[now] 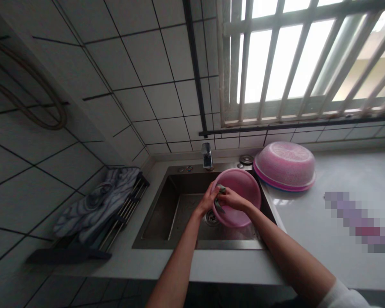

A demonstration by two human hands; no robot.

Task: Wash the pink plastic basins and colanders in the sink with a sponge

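A pink basin [244, 188] sits tilted over the right half of the steel sink. At its left rim, my left hand [207, 201] is closed, with the thumb near the green material. Inside the basin, my right hand [233, 199] is closed on a limp green cloth [219, 207]. Part of that cloth shows above my right fingers, close to the left thumb. Some of the fingers of both hands are hidden.
The sink [157, 205] has a drain [211, 217] and a faucet [207, 155] behind it. An upturned pink strainer basin [285, 164] rests on the right counter. A rack with a striped cloth [99, 201] stands at left. A barred window [276, 64] is above.
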